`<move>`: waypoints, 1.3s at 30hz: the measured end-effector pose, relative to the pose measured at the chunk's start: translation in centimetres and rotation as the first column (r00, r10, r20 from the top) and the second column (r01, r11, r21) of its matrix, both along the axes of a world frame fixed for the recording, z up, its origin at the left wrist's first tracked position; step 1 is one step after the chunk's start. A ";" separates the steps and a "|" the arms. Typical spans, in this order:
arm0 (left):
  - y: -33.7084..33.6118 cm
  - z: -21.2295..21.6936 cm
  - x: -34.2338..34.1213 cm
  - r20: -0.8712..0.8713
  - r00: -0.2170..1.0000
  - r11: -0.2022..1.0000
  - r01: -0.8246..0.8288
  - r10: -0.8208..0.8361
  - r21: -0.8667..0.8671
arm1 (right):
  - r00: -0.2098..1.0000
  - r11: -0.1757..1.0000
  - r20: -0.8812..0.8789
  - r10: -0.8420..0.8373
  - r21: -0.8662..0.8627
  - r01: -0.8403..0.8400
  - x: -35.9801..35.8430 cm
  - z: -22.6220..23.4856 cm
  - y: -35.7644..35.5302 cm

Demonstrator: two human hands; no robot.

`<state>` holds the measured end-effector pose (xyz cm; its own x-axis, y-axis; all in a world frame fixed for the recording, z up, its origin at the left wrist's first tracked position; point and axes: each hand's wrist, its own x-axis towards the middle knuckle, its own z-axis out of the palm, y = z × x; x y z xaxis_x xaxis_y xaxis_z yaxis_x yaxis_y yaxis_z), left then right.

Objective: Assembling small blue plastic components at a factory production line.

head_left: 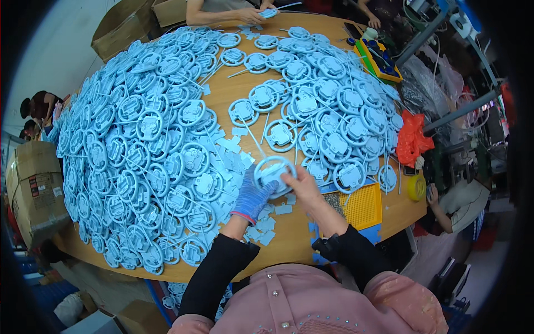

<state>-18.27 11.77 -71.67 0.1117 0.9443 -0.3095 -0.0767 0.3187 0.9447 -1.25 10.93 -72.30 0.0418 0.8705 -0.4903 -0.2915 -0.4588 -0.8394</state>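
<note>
A light-blue plastic toy steering wheel (272, 167) with a long thin stick is held in front of me over the table. My left hand (251, 196), in a blue knit glove, is closed around its lower left side. My bare right hand (304, 188) pinches it near the middle from the right; whether a small part lies under the fingers is hidden. Small flat light-blue plates (236, 149) lie scattered beside and below my left hand. A large heap of similar wheels (139, 122) covers the left of the table, and another pile (334, 111) lies to the right.
Right of my arm are a yellow basket (367, 209) and a yellow tape roll (416, 188). A red plastic bag (411, 136) and a yellow tray (384, 69) line the right edge. Across the table (222, 92), another person's hands (253, 15) hold a wheel. Cardboard boxes (36, 186) stand left.
</note>
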 end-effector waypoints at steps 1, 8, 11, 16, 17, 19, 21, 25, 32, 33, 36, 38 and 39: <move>0.1 0.2 0.1 0.050 0.999 0.974 0.029 -0.018 -0.223 | 0.995 0.998 0.070 -0.069 -0.009 0.070 1.7 -0.8 1.6; -4.0 0.3 -7.5 -0.819 0.520 0.861 0.274 0.243 0.429 | 0.997 0.972 -0.010 -0.076 0.223 0.076 0.7 -0.8 8.5; -7.9 0.1 -10.1 -0.890 0.339 0.838 0.348 0.305 0.420 | 0.567 0.638 0.815 -0.121 0.502 -0.584 -2.7 -3.3 15.6; -14.1 -1.6 -12.5 -0.958 0.121 0.872 0.396 0.259 0.286 | -0.115 0.463 0.984 -0.134 -0.041 -0.886 -5.9 -3.9 23.4; -15.2 0.1 -12.1 -0.975 0.058 0.879 0.424 0.215 0.219 | -0.154 0.480 0.980 -0.126 -0.076 -0.874 -6.0 -4.6 24.5; -16.9 0.4 -12.0 -0.995 0.038 0.880 0.464 0.096 0.103 | -0.222 0.592 0.968 -0.114 -0.114 -0.798 -4.8 -5.0 26.5; -19.0 -0.2 -12.2 -0.993 0.111 0.868 0.496 -0.051 0.011 | -0.251 0.619 0.962 -0.106 -0.134 -0.774 -3.7 -4.7 27.3; -18.6 -2.1 -11.0 -0.967 0.248 0.866 0.494 -0.050 0.082 | -0.135 0.552 0.941 -0.310 0.062 -0.832 0.3 -2.8 24.8; -18.5 -0.6 -10.2 -0.961 0.237 0.884 0.468 -0.140 -0.014 | 0.074 0.571 0.911 0.406 -0.189 -0.799 -0.3 0.8 5.1; -18.2 -0.2 -9.5 -0.941 0.264 0.881 0.470 -0.209 -0.064 | 0.016 0.585 0.925 0.381 -0.228 -0.778 1.0 -1.9 2.5; -17.3 4.2 -8.2 -0.878 0.230 0.865 0.395 -0.419 -0.309 | -0.032 0.664 0.955 0.294 -0.228 -0.712 0.6 -2.4 -2.5; -16.9 5.3 -8.0 -0.894 0.340 0.912 0.380 -0.291 -0.152 | -0.064 0.711 0.959 0.278 -0.250 -0.658 -0.7 -3.3 -4.0; -17.2 5.2 -7.9 -0.888 0.391 0.923 0.375 -0.244 -0.089 | 0.004 0.733 0.938 0.347 -0.269 -0.624 -0.8 -3.9 -4.6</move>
<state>-26.21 -5.46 -66.43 0.1373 0.9364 -0.3228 0.8837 0.0314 0.4670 -2.10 6.36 -76.23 -0.1604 0.9396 -0.3025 0.9410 0.0531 -0.3342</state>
